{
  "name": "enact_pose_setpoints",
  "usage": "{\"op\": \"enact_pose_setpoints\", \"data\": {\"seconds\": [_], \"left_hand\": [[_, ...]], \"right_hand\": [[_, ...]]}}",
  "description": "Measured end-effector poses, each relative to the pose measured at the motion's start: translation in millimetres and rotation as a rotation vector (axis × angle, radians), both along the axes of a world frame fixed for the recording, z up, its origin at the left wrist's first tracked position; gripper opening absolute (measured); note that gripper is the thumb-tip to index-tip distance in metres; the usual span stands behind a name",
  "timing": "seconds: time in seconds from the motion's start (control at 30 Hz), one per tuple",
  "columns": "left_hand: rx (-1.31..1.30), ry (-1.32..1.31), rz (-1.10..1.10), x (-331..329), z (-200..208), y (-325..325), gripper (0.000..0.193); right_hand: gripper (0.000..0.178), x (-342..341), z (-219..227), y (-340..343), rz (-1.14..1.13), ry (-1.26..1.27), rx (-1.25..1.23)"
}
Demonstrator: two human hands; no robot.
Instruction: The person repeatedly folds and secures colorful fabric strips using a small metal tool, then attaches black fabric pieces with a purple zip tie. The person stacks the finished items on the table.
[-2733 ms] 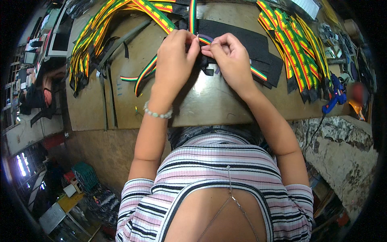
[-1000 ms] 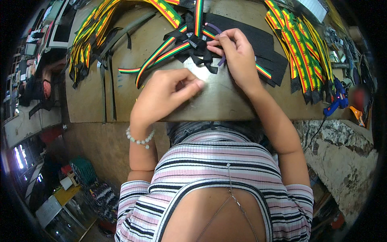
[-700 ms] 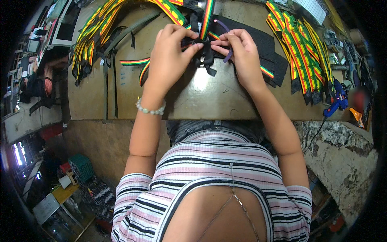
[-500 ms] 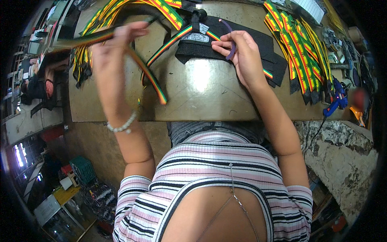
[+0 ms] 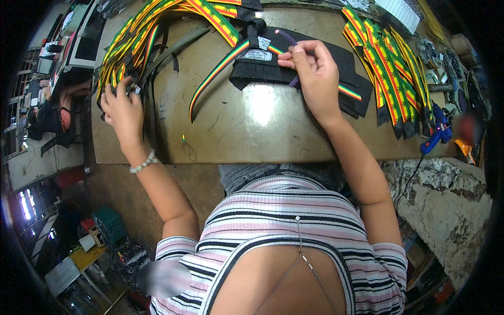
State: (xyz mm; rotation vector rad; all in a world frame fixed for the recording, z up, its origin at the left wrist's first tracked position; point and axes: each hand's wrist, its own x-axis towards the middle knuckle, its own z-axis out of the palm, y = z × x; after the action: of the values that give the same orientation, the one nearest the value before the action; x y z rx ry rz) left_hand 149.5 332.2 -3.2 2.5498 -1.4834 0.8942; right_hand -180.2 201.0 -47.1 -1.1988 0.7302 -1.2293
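My right hand (image 5: 317, 73) is closed around a slim, curved purple piece (image 5: 286, 37) with a pale tip; its exact kind is hard to make out. Beneath that hand lies a stack of black webbing pieces (image 5: 336, 63), with pale labels (image 5: 257, 54) and a black loop on it. A narrow red, yellow and green striped ribbon (image 5: 212, 76) crosses the stack and curls onto the table at left. My left hand (image 5: 124, 113), fingers apart and bent, is at the lower ends of a pile of patterned straps (image 5: 118, 44), beside dark straps (image 5: 176, 47).
Another bundle of patterned straps (image 5: 386, 73) lies at the table's right. Right of it are a blue glue gun (image 5: 437, 134) with a cord and an orange-handled tool (image 5: 464, 149). A thread scrap (image 5: 189, 149) lies near the table's front edge (image 5: 252, 161).
My left hand has moved left and down to the strap pile, and the striped strap it carried is out of its grip. My right hand stays over the black stack, the purple piece slightly turned.
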Motion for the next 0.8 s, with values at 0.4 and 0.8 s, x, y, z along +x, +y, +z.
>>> {"op": "enact_pose_setpoints", "data": {"seconds": [0.4, 0.8], "left_hand": [[-0.119, 0.635, -0.803, -181.1, -5.5, -110.1, 0.019], [-0.074, 0.686, -0.746, -176.0, -20.7, -124.2, 0.020]], "right_hand": [[0.020, -2.5, -2.7, -5.1, 0.007, -0.083, 0.162], [0.022, 0.2, -8.7, -12.7, 0.035, -0.108, 0.262]]}}
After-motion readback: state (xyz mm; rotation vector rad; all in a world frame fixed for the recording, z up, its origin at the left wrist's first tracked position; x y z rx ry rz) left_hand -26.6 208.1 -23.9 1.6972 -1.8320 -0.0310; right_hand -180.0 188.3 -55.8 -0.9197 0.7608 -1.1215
